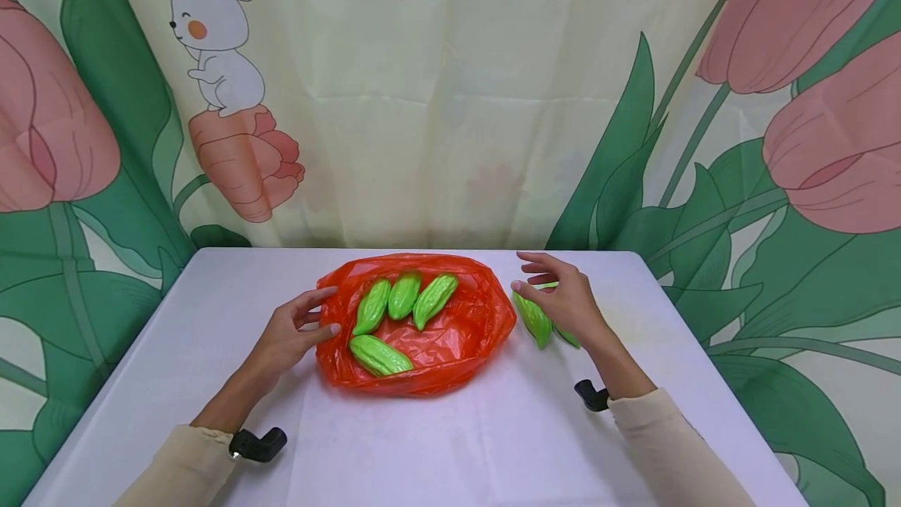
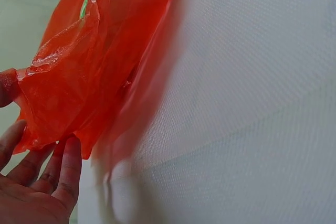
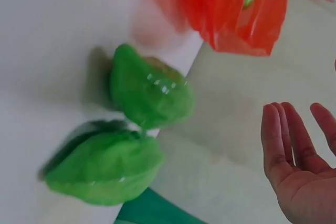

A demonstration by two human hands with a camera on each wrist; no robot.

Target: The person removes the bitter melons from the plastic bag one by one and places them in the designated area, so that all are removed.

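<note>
A red plastic bag (image 1: 450, 343) lies spread on the table with its mouth facing up. Several green bitter melons (image 1: 376, 356) rest inside it. At the bag's left edge, my left hand (image 1: 292, 331) holds the rim; the left wrist view shows the red film (image 2: 79, 87) between thumb and fingers. My right hand (image 1: 563, 296) hovers over two more bitter melons (image 1: 533, 321) right of the bag, partly covering them. In the right wrist view those two bitter melons (image 3: 107, 169) lie apart from the hand (image 3: 304, 166), whose fingers are extended and hold nothing.
A white-covered table (image 1: 394, 444) carries everything. Behind it hangs a curtain (image 1: 436, 100) printed with a rabbit, a carrot and tulips. A black wrist device (image 1: 258, 444) sits on the left forearm, another device (image 1: 591, 395) on the right.
</note>
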